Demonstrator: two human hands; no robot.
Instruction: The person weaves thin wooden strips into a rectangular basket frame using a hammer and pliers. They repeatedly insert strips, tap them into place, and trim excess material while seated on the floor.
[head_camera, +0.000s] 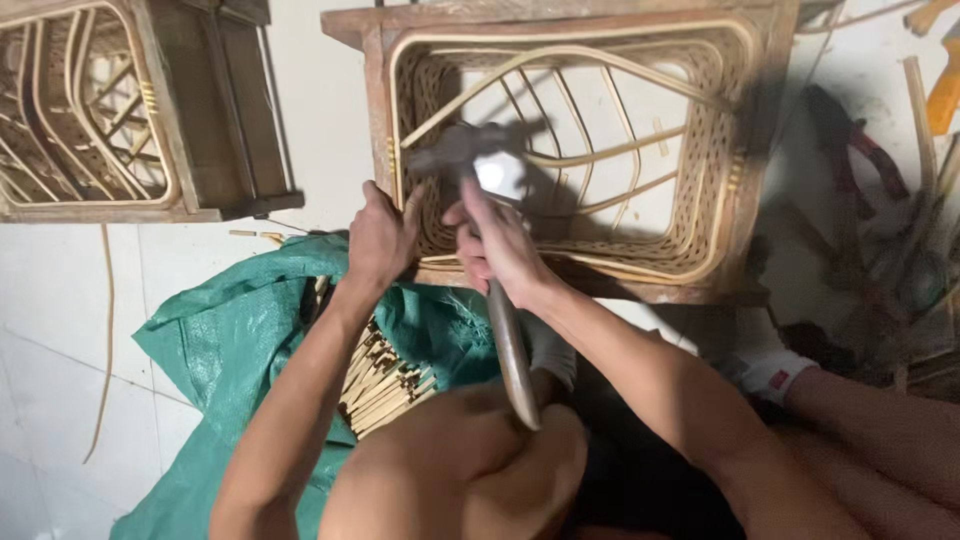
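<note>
Bare knees fill the bottom of the frame. Above them, the right hand (500, 245) grips a hammer (478, 165) at centre, while the left hand (380, 235) steadies the woven basket frame (570, 150), its grip closed on the rim.

Even, bright diffuse light, white floor (300, 100) near blown out above the green sack (230, 330). Hammer head (470, 150) motion-blurred, casting a dark shadow right of itself inside the rattan frame (570, 150). Right of that frame it's dim, soft, smeared.
</note>
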